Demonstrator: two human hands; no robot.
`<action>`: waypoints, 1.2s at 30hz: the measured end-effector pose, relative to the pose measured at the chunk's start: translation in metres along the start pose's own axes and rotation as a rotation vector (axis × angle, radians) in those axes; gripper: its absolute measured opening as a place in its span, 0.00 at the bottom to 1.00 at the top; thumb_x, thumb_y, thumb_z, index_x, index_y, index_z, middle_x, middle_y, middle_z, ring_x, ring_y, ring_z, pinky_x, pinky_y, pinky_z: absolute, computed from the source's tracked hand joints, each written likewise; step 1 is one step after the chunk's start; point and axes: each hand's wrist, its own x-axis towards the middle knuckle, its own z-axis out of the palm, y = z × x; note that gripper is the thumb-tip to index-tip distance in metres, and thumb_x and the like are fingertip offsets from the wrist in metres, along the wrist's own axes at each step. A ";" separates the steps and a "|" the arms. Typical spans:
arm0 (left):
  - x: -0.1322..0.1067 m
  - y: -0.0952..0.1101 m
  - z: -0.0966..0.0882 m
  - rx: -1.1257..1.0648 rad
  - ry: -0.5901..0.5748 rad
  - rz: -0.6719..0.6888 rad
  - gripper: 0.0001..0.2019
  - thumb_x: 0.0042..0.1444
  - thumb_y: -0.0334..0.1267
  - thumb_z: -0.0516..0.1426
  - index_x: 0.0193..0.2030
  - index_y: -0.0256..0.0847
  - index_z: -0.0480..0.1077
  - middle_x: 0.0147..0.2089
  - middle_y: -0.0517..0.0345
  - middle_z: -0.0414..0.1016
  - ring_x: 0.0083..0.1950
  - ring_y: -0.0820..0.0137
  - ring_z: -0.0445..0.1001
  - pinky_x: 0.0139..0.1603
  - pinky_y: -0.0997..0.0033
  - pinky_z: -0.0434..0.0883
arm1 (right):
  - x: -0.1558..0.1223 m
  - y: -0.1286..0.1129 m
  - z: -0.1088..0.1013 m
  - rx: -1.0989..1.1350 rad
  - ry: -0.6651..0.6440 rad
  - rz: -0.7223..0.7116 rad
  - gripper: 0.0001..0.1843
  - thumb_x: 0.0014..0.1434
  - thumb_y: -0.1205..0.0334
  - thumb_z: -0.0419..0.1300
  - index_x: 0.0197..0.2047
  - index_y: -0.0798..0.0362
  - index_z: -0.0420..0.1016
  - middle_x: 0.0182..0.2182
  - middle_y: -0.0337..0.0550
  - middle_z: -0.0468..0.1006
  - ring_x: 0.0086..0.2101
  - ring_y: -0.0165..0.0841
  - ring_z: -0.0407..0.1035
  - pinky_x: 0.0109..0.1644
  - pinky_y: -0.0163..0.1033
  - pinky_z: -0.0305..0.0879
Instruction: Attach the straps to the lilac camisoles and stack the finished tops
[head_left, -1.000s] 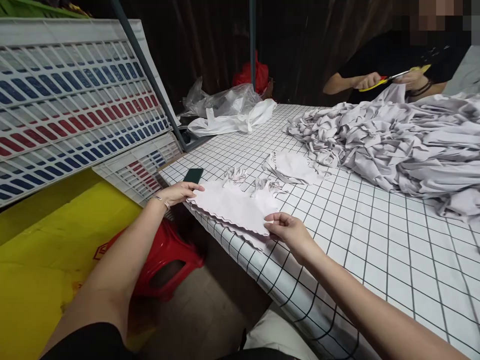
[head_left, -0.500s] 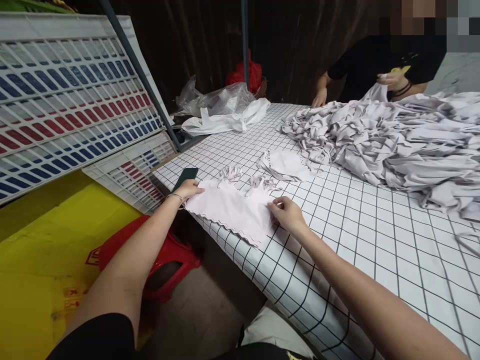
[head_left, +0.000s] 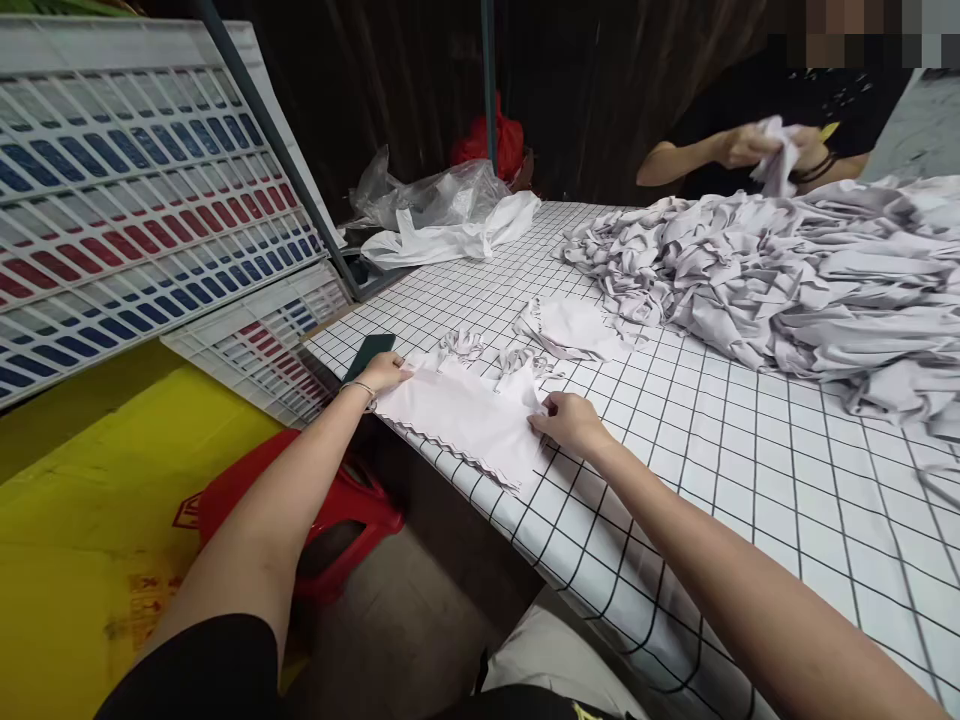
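A pale pinkish-white fabric piece [head_left: 461,410] with a wavy lower edge lies at the table's near edge. My left hand [head_left: 385,372] pinches its left corner between thumb and fingers. At its right side, my right hand [head_left: 571,422] is closed on the upper corner, which is lifted a little. Curled fabric strips [head_left: 517,362] bunch along the far edge of the piece. Just beyond lies another pale fabric piece [head_left: 574,328]. Beside my left hand rests a dark green flat object [head_left: 370,353], perhaps a phone.
A large heap of pale grey fabric [head_left: 750,260] covers the right of the grid-patterned table [head_left: 750,480]. A person's hands [head_left: 746,147] hold cloth behind it. Clear plastic [head_left: 450,195] lies at the back. Left are white crates [head_left: 142,185], a red stool [head_left: 352,540] and a yellow surface [head_left: 60,500].
My right hand has raised the fabric's right corner slightly, and the piece looks more stretched. Across the table, the other person has brought both hands together on a cloth.
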 end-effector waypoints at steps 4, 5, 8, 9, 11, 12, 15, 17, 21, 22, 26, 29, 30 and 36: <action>-0.002 0.007 0.004 0.102 0.129 0.077 0.13 0.45 0.37 0.65 0.38 0.38 0.70 0.41 0.52 0.72 0.44 0.62 0.72 0.46 0.67 0.66 | -0.001 -0.001 -0.001 -0.058 0.064 -0.058 0.10 0.50 0.57 0.63 0.34 0.52 0.69 0.32 0.43 0.74 0.33 0.35 0.66 0.32 0.36 0.57; -0.002 0.011 0.006 0.117 0.162 0.114 0.13 0.47 0.37 0.63 0.40 0.39 0.70 0.45 0.50 0.71 0.48 0.61 0.70 0.50 0.66 0.65 | -0.005 -0.001 0.001 -0.101 0.136 -0.133 0.12 0.52 0.57 0.63 0.38 0.52 0.69 0.35 0.45 0.74 0.35 0.37 0.66 0.34 0.37 0.58; 0.003 0.032 0.016 0.140 0.191 0.223 0.11 0.54 0.38 0.58 0.44 0.41 0.70 0.50 0.49 0.69 0.55 0.60 0.66 0.57 0.63 0.61 | -0.020 -0.001 0.013 -0.265 0.337 -0.473 0.13 0.58 0.58 0.60 0.45 0.54 0.69 0.42 0.51 0.71 0.42 0.41 0.63 0.42 0.42 0.57; 0.008 0.042 0.020 0.142 0.175 0.254 0.11 0.54 0.37 0.58 0.44 0.42 0.71 0.51 0.50 0.69 0.56 0.60 0.65 0.58 0.62 0.60 | -0.026 -0.001 0.018 -0.313 0.347 -0.582 0.12 0.60 0.59 0.58 0.45 0.55 0.70 0.43 0.52 0.71 0.42 0.41 0.62 0.44 0.43 0.56; 0.021 0.062 0.026 0.141 0.109 0.314 0.13 0.50 0.34 0.59 0.44 0.46 0.73 0.53 0.54 0.68 0.58 0.59 0.63 0.60 0.59 0.56 | -0.034 -0.001 0.029 -0.371 0.304 -0.726 0.09 0.63 0.61 0.54 0.45 0.54 0.71 0.42 0.51 0.71 0.41 0.41 0.61 0.45 0.44 0.54; 0.029 0.072 0.029 0.139 0.062 0.340 0.13 0.47 0.33 0.61 0.41 0.47 0.74 0.53 0.56 0.69 0.59 0.58 0.62 0.62 0.57 0.54 | -0.037 -0.001 0.033 -0.382 0.280 -0.758 0.09 0.64 0.62 0.53 0.44 0.53 0.72 0.41 0.50 0.71 0.40 0.40 0.60 0.44 0.43 0.53; 0.053 0.095 0.031 0.117 -0.104 0.375 0.09 0.37 0.32 0.66 0.28 0.44 0.75 0.45 0.59 0.74 0.58 0.55 0.62 0.62 0.55 0.53 | -0.040 0.001 0.040 -0.370 0.243 -0.765 0.10 0.66 0.64 0.50 0.42 0.53 0.73 0.38 0.48 0.71 0.38 0.38 0.59 0.44 0.43 0.52; 0.067 0.103 0.030 0.075 -0.207 0.353 0.08 0.35 0.34 0.66 0.23 0.41 0.72 0.36 0.58 0.74 0.53 0.57 0.66 0.57 0.59 0.58 | -0.038 0.004 0.040 -0.350 0.228 -0.757 0.10 0.66 0.64 0.50 0.41 0.53 0.73 0.37 0.47 0.71 0.38 0.38 0.59 0.44 0.43 0.51; 0.088 0.107 0.025 -0.085 -0.360 0.265 0.09 0.39 0.37 0.64 0.28 0.39 0.71 0.28 0.58 0.72 0.36 0.66 0.72 0.41 0.69 0.67 | -0.035 0.007 0.038 -0.318 0.206 -0.758 0.09 0.66 0.64 0.51 0.40 0.53 0.72 0.36 0.46 0.71 0.38 0.37 0.59 0.43 0.43 0.50; 0.091 0.107 0.024 -0.133 -0.388 0.249 0.10 0.41 0.38 0.64 0.31 0.40 0.71 0.28 0.58 0.73 0.34 0.68 0.72 0.38 0.70 0.67 | -0.035 0.008 0.037 -0.311 0.203 -0.757 0.09 0.66 0.64 0.51 0.40 0.53 0.72 0.36 0.45 0.71 0.38 0.37 0.58 0.43 0.43 0.50; 0.097 0.112 0.019 -0.295 -0.495 0.226 0.16 0.45 0.43 0.63 0.41 0.40 0.70 0.31 0.57 0.74 0.32 0.71 0.72 0.34 0.72 0.67 | -0.035 0.009 0.038 -0.289 0.194 -0.755 0.08 0.65 0.65 0.51 0.40 0.53 0.72 0.37 0.45 0.71 0.37 0.37 0.58 0.42 0.43 0.50; 0.097 0.118 0.013 -0.358 -0.574 0.230 0.21 0.45 0.48 0.64 0.44 0.39 0.71 0.32 0.54 0.75 0.34 0.69 0.73 0.33 0.72 0.67 | -0.035 0.009 0.038 -0.266 0.180 -0.752 0.07 0.65 0.65 0.52 0.40 0.52 0.71 0.37 0.45 0.71 0.38 0.37 0.58 0.42 0.43 0.50; 0.097 0.120 0.012 -0.352 -0.607 0.228 0.22 0.45 0.49 0.65 0.45 0.39 0.72 0.33 0.53 0.75 0.34 0.69 0.73 0.34 0.72 0.67 | -0.035 0.009 0.038 -0.258 0.175 -0.749 0.07 0.65 0.65 0.52 0.40 0.52 0.71 0.38 0.45 0.71 0.38 0.37 0.58 0.43 0.43 0.50; 0.098 0.121 0.018 0.054 -0.717 0.182 0.22 0.22 0.31 0.72 0.32 0.40 0.75 0.29 0.60 0.77 0.31 0.70 0.72 0.32 0.75 0.65 | -0.034 0.011 0.037 -0.246 0.164 -0.748 0.08 0.65 0.64 0.51 0.42 0.51 0.71 0.39 0.45 0.70 0.39 0.38 0.58 0.44 0.44 0.50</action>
